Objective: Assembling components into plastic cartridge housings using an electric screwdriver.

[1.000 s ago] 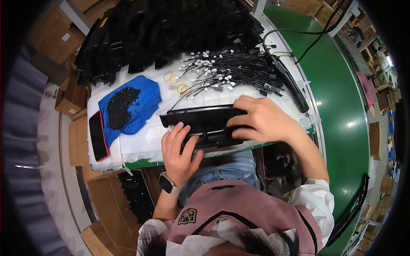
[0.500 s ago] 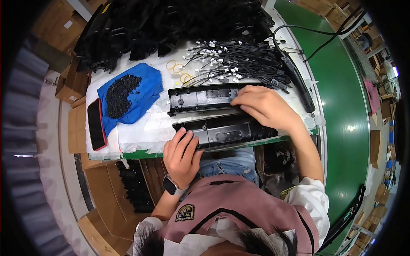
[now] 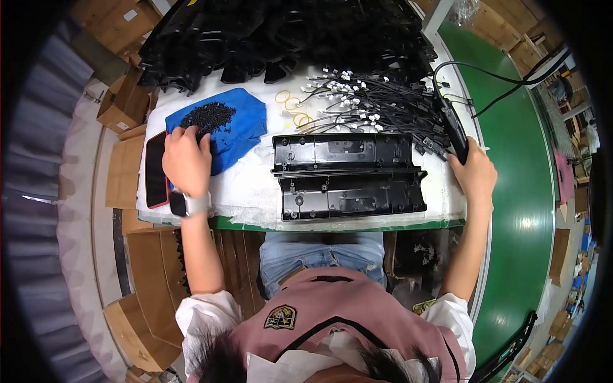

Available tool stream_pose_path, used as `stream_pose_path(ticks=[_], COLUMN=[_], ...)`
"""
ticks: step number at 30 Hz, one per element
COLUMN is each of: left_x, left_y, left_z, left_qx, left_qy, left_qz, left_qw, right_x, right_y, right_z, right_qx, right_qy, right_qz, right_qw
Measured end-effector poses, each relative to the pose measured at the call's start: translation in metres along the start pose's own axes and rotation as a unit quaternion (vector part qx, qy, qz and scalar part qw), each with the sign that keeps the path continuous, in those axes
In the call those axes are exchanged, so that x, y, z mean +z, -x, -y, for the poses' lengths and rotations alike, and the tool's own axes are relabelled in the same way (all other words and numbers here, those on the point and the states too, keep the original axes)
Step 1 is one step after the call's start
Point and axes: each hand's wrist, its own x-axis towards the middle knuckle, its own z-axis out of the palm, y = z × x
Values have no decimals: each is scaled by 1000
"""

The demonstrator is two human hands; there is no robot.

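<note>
Two long black plastic housing halves, a far one [image 3: 357, 152] and a near one [image 3: 377, 193], lie side by side on the white-covered table, hollow sides up. My left hand [image 3: 187, 163] is at the near edge of a pile of small black screws [image 3: 207, 117] on a blue cloth [image 3: 239, 137]. Its fingers are bent and a little apart, and no held thing shows. My right hand [image 3: 476, 173] is closed round the lower end of a black corded electric screwdriver [image 3: 455, 131] at the table's right side.
Many black cables with white connectors [image 3: 389, 105] lie beyond the housings, beside yellow rubber bands [image 3: 300, 117]. Black plastic parts [image 3: 274, 38] are heaped at the back. A red-edged phone [image 3: 156, 169] lies at the left. A green surface [image 3: 517, 191] runs along the right.
Both hands have let go of the housing halves, which now lie closer together. My left hand has moved left to the screws; my right hand has moved right onto the screwdriver.
</note>
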Motion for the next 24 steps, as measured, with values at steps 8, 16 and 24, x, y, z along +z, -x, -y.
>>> stream_pose_path(ticks=[8, 16, 24], left_x=[22, 19, -24], left_y=[-18, -19, -7], left_z=[12, 14, -49], left_qx=[-5, -11, -102], left_qy=[39, 61, 642], left_qz=[113, 13, 204], left_qw=[993, 998, 732], right_x=[20, 14, -58], right_y=[-20, -18, 12], right_z=[-28, -44, 19], right_qx=[14, 59, -170], right_qy=[-137, -337, -825], right_qz=[42, 41, 8], right_qw=[990, 939, 539])
